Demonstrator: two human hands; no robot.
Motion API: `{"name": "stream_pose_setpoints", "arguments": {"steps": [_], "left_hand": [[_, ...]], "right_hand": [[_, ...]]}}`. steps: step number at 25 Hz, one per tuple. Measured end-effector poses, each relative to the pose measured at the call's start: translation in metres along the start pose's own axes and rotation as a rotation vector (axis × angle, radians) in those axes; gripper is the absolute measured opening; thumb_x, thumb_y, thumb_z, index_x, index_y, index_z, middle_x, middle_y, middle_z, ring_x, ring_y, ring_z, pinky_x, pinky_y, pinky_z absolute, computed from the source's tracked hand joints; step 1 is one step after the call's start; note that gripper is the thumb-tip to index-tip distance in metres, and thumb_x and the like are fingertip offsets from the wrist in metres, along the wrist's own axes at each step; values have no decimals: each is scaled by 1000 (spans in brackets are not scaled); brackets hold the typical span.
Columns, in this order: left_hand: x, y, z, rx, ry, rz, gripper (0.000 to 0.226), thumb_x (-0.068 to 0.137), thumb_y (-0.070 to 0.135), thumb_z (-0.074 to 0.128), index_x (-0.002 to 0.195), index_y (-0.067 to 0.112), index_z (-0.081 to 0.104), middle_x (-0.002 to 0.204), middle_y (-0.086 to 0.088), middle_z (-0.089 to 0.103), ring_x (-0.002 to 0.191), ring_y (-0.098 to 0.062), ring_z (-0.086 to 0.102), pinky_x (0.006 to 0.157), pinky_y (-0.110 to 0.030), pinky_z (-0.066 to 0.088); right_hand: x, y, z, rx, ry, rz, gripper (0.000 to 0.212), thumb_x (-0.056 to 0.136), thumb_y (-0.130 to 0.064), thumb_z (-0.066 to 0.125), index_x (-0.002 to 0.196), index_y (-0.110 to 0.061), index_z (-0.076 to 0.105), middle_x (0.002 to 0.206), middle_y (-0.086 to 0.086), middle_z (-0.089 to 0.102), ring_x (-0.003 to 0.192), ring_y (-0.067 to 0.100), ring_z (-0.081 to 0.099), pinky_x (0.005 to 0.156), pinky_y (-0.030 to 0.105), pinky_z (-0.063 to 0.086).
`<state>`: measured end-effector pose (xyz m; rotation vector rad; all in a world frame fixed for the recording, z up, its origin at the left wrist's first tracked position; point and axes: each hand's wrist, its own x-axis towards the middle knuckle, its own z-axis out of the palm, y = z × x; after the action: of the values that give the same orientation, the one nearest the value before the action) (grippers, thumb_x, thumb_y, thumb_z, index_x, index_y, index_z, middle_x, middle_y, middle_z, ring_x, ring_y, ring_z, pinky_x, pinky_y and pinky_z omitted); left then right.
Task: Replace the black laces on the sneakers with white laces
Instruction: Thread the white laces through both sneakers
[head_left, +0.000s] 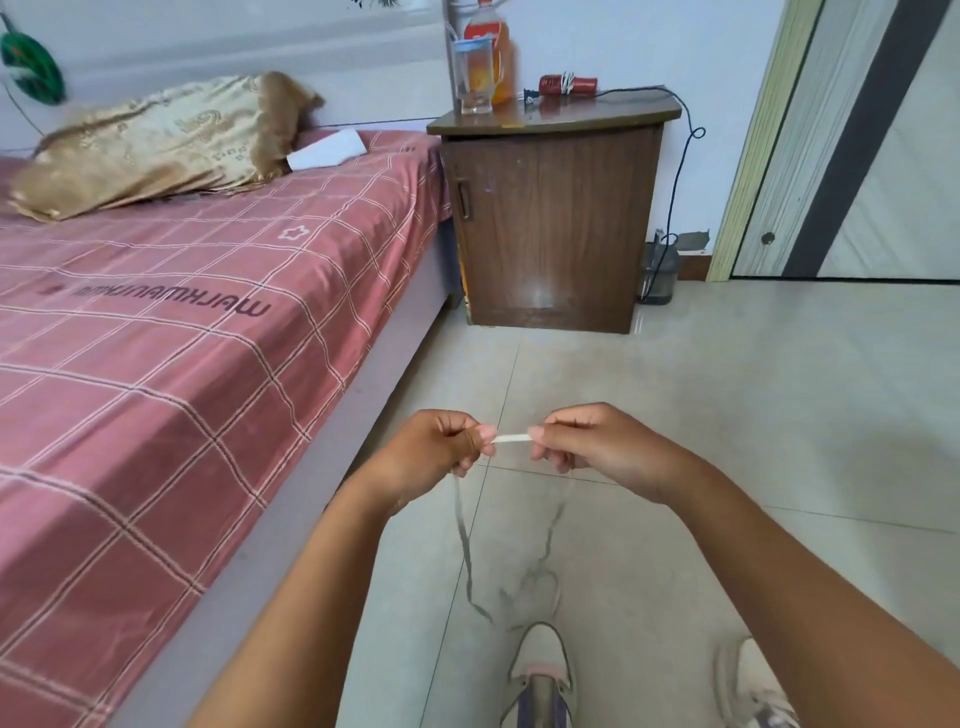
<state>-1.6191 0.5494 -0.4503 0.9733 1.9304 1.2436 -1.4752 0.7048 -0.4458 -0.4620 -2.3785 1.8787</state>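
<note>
Two hands are held up over the floor (727, 415). The left hand (436, 457) and the right hand (597, 452) are close together. A short bit of white lace (511, 439) is stretched flat between them. The fingers (485, 434) of the left hand are curled and pinch one end of that bit. The fingers (537, 432) of the right hand are curled too and pinch the other end. The rest of the lace hangs down from both hands in thin, blurry loops toward the floor.

Down below, right under the hands, is a light sneaker (540, 670). A second sneaker (753, 686) is to its right, partly behind the right arm. I cannot tell if any lace is in them.

A bed (182, 338) with a pink checked sheet is on the left. A gold pillow (156, 140) lies on it. A brown cabinet (550, 223) stands beside the bed, with a glass mug (475, 78) on top.
</note>
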Motion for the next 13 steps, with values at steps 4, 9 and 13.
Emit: {"name": "stream_pose_setpoints", "arguments": {"steps": [4, 9, 13], "left_hand": [[-4, -29, -20, 123, 175, -94, 31, 93, 28, 58, 63, 21, 64, 49, 8, 51, 52, -9, 45, 60, -21, 38], [-15, -38, -17, 511, 197, -167, 16, 85, 31, 68, 93, 17, 69, 83, 2, 53, 63, -10, 49, 60, -21, 39], [-15, -3, 11, -17, -41, -43, 21, 94, 31, 55, 111, 22, 64, 90, 7, 59, 49, -7, 36, 45, -18, 33]], "right_hand": [[-20, 11, -29, 277, 44, 42, 30, 92, -15, 54, 65, -12, 67, 64, 6, 53, 69, 19, 53, 88, 37, 51], [-23, 16, -21, 151, 75, 49, 31, 95, -16, 51, 71, -11, 70, 60, 0, 48, 61, 13, 46, 69, 24, 47], [-5, 12, 21, -167, -64, 18, 26, 95, -24, 54, 85, -5, 69, 61, -14, 57, 59, 8, 44, 57, 17, 38]]}}
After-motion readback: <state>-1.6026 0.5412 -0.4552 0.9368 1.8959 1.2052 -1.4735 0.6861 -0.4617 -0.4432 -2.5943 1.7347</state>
